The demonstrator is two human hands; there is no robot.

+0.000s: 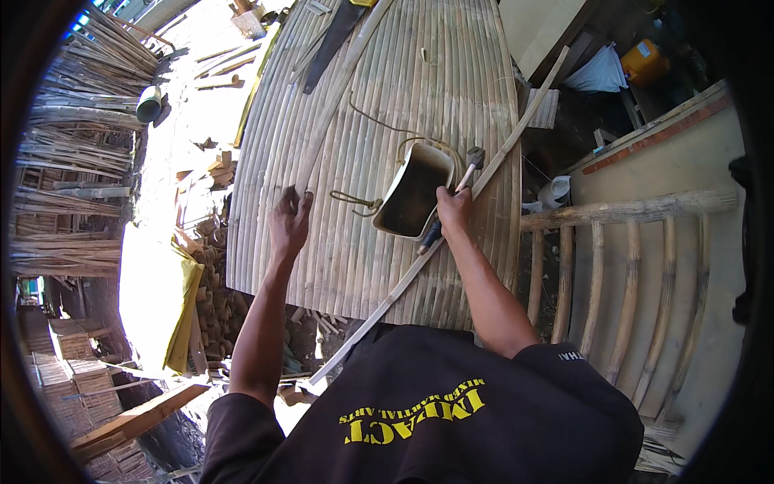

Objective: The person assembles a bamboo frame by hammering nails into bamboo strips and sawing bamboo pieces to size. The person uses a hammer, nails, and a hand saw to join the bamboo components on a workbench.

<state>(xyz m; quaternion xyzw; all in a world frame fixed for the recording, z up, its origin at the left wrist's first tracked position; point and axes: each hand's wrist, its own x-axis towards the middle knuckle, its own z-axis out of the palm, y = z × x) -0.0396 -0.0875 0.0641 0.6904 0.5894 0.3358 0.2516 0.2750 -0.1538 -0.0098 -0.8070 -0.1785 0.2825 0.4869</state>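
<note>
Clock's centred on the deep, rectangular, pale-rimmed container with a dark inside (415, 194), which sits right of centre on the big tabletop of pale bamboo slats (347, 274). Right hand (455, 208) is just beside it at 4 o'clock, fingers curled round the hammer with a dark head, pale shaft and dark blue grip (467, 176). The head points to 2 o'clock, grip end sticks out at 5. Left hand (288, 219) is at about 9, fingers bunched narrow right at the lower end of a long, flat, greyish wooden strip (343, 79) running up towards 12. Can't tell if they're actually pinching it. A second strip, long, narrow and pale brown (516, 137), slants from 1 down to 7, passing close by the right hand. Thin brown cord (355, 198) loops off the container at 9. Dark-bladed handsaw with a yellow handle (333, 44) lies at 11, yellow plastic jug (645, 63) off at 2, pale bamboo railing (629, 211) around 4
</note>
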